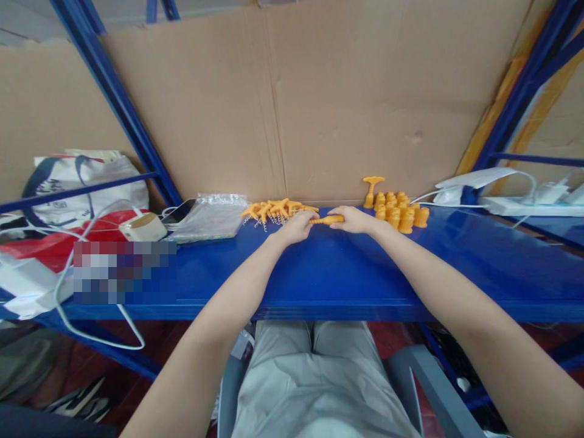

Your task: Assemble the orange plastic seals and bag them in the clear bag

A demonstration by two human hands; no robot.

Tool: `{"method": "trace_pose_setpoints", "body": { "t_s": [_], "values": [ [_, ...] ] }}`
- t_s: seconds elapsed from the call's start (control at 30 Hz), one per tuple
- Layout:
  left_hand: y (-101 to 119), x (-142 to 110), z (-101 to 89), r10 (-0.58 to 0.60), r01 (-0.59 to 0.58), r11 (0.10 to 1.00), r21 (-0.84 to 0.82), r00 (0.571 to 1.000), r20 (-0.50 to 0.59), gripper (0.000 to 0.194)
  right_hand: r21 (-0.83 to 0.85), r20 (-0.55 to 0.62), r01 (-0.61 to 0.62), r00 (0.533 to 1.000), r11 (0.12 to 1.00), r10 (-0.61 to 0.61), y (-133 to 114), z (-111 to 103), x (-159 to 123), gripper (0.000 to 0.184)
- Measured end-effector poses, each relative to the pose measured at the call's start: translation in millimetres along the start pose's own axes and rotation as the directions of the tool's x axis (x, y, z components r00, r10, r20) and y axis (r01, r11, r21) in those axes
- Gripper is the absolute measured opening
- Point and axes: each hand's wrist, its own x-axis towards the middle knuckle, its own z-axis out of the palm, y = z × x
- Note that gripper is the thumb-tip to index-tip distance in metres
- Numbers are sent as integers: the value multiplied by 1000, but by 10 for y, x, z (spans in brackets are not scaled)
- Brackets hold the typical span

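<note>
My surface (337, 274) is blue; orange-handled corkscrews (276, 210) lie on it at eleven o'clock, clear plastic packaging (212, 216) near ten, orange sleeves (405, 219) at one.

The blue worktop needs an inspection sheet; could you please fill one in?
Surface: blue worktop, glossy.
Job's things: orange piece in hand; spiral-tipped orange handles piled left; orange barrels grouped right, beside an upright T-topped piece.
Clutter: plastic packet and cloth bag, left.
Hands: left hand and right hand hold the orange piece's opposite ends.
Cables: white cable dips below the left front edge; power strip right.
Surroundings: cardboard, blue frame, grey chair.
</note>
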Motion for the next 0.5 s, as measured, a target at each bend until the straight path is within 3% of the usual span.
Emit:
{"method": "trace_pose_setpoints", "body": {
  "t_s": [0.33,0.5],
  "values": [
    [49,-9,-53,-13,13,1000,-6,1000,12,17,314,91,-162,986,936,141,134,-102,-33,50],
    [48,-10,-55,-19,19,1000,16,1000,-7,13,565,173,-240,970,789,171,173,-127,-58,41]
  ]
}}
